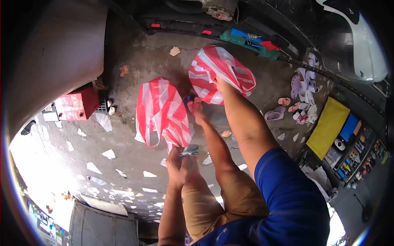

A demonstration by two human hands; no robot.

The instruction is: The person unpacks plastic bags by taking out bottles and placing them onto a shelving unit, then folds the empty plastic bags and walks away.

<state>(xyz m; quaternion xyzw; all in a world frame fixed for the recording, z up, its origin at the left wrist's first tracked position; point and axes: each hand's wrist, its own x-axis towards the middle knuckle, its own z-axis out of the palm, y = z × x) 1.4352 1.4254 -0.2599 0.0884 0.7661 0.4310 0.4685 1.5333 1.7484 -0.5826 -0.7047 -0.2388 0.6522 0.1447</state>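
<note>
Two red-and-white striped plastic bags are in front of me on the grey floor. At the left bag, my left hand is closed at its lower end, with a small clear packet showing green beside the fingers. One loop handle of that bag hangs free. My right hand reaches to the right bag and its fingers are closed on the plastic near the opening. What lies inside either bag is hidden.
Shoes and clogs lie at the right. A red box stands at the left. A yellow panel and a rack of small items are at the far right. My sandalled foot is between the bags.
</note>
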